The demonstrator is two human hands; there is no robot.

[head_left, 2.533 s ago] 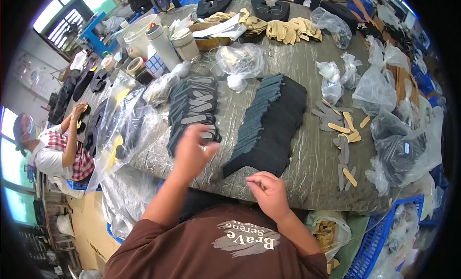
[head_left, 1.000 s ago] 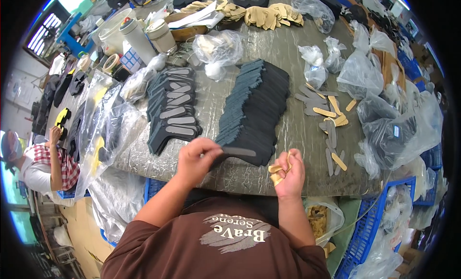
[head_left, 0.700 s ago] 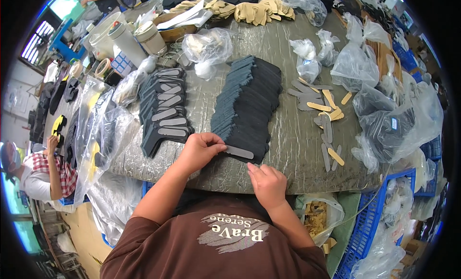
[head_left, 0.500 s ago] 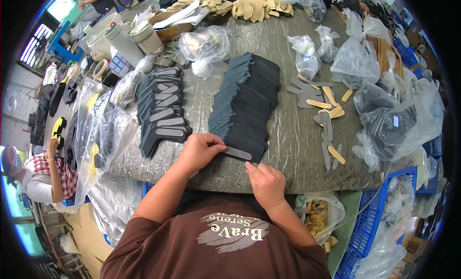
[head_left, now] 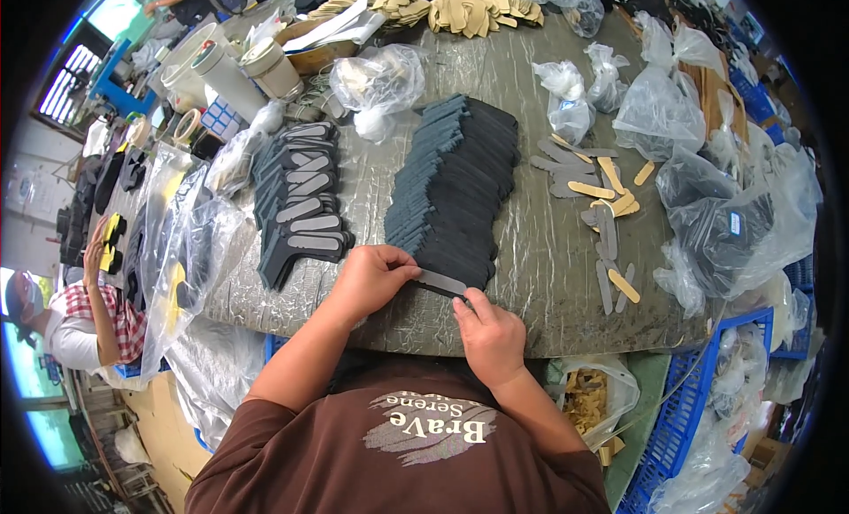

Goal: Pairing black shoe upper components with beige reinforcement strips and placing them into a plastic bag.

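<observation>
A long stack of overlapping dark foam-like pieces [head_left: 460, 187] lies in the middle of the table, fanned toward me. Along its near edge runs a narrow grey strip with rounded ends [head_left: 442, 282], lying on the nearest black piece. My left hand [head_left: 373, 277] pinches the strip's left end between thumb and fingers. At the strip's right end, the thumb and index finger of my right hand [head_left: 492, 335] close on its tip. Left of the stack sits a row of similar dark pieces [head_left: 271, 173], several bearing grey strips [head_left: 311, 203] on top.
Loose grey and tan strips [head_left: 610, 204] lie scattered on the right of the table [head_left: 548, 328]. Knotted plastic bags [head_left: 659, 116] and a blue crate [head_left: 672, 417] stand beyond. Containers [head_left: 270, 70] and tan cut pieces [head_left: 469, 14] occupy the far side. Another person [head_left: 88, 324] works at the left.
My right index finger has moved up onto the strip's right end, where the fingertips were just below it. My left hand stays on the left end. The other person's hand has risen.
</observation>
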